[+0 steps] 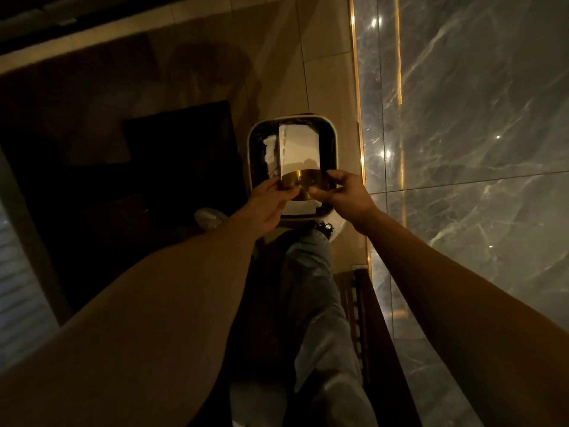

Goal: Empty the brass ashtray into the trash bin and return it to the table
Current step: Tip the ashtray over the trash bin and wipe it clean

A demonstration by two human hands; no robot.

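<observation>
The brass ashtray is a round golden dish, held tipped on its side right over the open trash bin. My left hand grips its left edge and my right hand grips its right edge. The bin is a rounded white-rimmed rectangle on the floor, with a dark liner and white paper inside. The ashtray's inside faces away from me, so its contents are hidden.
A grey marble wall with a gold strip rises on the right. A dark low table stands to the left of the bin. My leg in grey trousers and a shoe are below the bin. A wooden piece stands by the wall.
</observation>
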